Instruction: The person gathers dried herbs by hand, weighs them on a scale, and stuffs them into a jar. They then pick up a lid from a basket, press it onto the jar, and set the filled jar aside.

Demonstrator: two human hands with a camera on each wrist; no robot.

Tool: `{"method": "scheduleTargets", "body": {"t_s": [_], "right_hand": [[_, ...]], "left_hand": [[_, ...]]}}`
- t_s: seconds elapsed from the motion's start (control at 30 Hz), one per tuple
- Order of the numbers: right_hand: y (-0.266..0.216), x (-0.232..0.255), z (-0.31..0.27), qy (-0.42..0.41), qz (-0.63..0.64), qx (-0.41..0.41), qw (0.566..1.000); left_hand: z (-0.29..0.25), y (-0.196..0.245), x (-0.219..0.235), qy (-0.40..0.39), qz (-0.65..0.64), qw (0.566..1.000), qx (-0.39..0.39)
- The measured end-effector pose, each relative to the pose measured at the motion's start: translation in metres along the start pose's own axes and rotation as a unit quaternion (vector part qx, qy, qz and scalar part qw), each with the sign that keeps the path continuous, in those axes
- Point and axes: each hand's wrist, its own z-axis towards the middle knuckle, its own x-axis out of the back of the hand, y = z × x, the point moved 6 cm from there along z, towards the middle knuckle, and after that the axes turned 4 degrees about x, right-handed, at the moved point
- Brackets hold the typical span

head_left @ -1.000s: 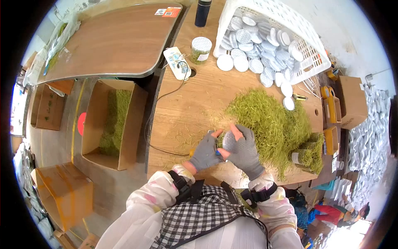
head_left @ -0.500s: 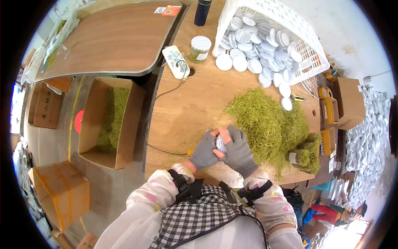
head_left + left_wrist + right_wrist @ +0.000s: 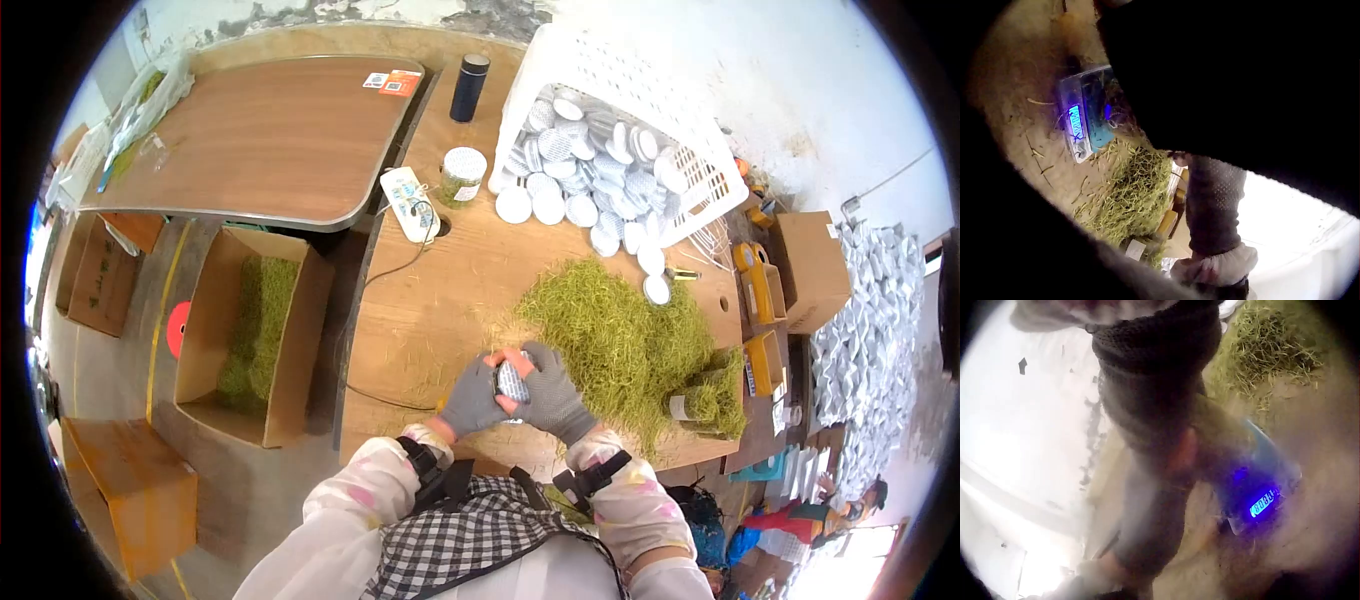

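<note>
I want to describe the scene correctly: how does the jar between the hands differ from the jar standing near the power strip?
The held jar lies tilted, gripped by both gloved hands, the left hand and the right hand; the standing jar sits upright and untouched. The held jar is beside the green pile; the standing jar is far from it. Both have patterned white lids.

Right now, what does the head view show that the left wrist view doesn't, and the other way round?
Only the head view shows the small jar gripped between the left hand and right hand, plus the white basket of lids. Only the left wrist view shows a small scale with a lit blue display. Both show the green grass pile on the wooden table.
</note>
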Motion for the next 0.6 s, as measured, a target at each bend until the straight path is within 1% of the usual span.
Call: {"method": "scheduleTargets", "body": {"t_s": [0.03, 0.07, 0.1, 0.13, 0.17, 0.2, 0.23, 0.27, 0.3, 0.33, 0.37, 0.4, 0.43, 0.47, 0.5, 0.53, 0.57, 0.6], "right_hand": [[0.0, -0.005, 0.0, -0.001, 0.001, 0.0, 1.0], [0.005, -0.01, -0.002, 0.006, -0.008, -0.022, 1.0], [0.008, -0.012, -0.006, 0.015, -0.018, -0.047, 0.999], [0.01, -0.01, -0.008, 0.022, -0.024, -0.048, 0.998], [0.011, -0.01, -0.006, 0.001, -0.021, -0.058, 0.998], [0.012, -0.01, -0.006, -0.023, -0.015, -0.068, 0.997], [0.012, -0.007, -0.005, -0.018, -0.018, -0.063, 0.998], [0.013, -0.001, -0.007, -0.002, -0.018, -0.088, 0.996], [0.013, 0.003, -0.011, 0.01, -0.015, -0.115, 0.993], [0.015, 0.009, -0.017, 0.063, 0.063, -0.155, 0.984], [0.009, 0.013, -0.02, 0.056, 0.068, -0.155, 0.984], [0.002, 0.025, -0.022, 0.112, 0.173, -0.156, 0.966], [-0.006, 0.038, -0.024, 0.17, 0.275, -0.156, 0.933], [-0.032, 0.054, -0.018, 0.172, 0.293, -0.13, 0.931], [-0.045, 0.06, -0.016, 0.173, 0.293, -0.13, 0.931], [-0.059, 0.066, -0.014, 0.182, 0.246, -0.104, 0.946], [-0.071, 0.073, -0.014, 0.192, 0.197, -0.078, 0.958], [-0.079, 0.08, -0.016, 0.192, 0.2, -0.05, 0.96]], "left_hand": [[-0.004, 0.0, 0.001, 0.015, 0.003, 1.0, -0.001], [-0.008, 0.001, 0.002, 0.026, 0.007, 1.0, -0.003], [-0.012, 0.002, 0.002, 0.02, 0.007, 1.0, -0.005], [-0.008, 0.001, 0.001, -0.017, 0.012, 1.0, 0.002], [-0.001, 0.001, 0.002, -0.05, 0.019, 0.999, 0.008], [0.001, 0.002, 0.009, -0.048, 0.021, 0.999, -0.001], [-0.003, 0.003, 0.016, -0.069, 0.065, 0.995, -0.025], [-0.008, 0.003, 0.022, -0.09, 0.109, 0.989, -0.044], [-0.012, 0.012, 0.037, -0.089, 0.111, 0.989, -0.04], [-0.015, 0.015, 0.054, -0.081, -0.025, 0.996, 0.027], [-0.018, 0.014, 0.064, -0.069, -0.162, 0.98, 0.095], [-0.02, 0.008, 0.071, -0.003, -0.21, 0.967, 0.143], [-0.023, 0.009, 0.074, 0.0, -0.21, 0.966, 0.149], [-0.023, 0.033, 0.068, -0.083, -0.441, 0.862, 0.234], [-0.026, 0.06, 0.057, -0.16, -0.638, 0.691, 0.299], [-0.026, 0.07, 0.054, -0.162, -0.637, 0.692, 0.298], [-0.026, 0.077, 0.054, -0.129, -0.606, 0.733, 0.281], [-0.025, 0.082, 0.055, -0.095, -0.572, 0.771, 0.261]]}}
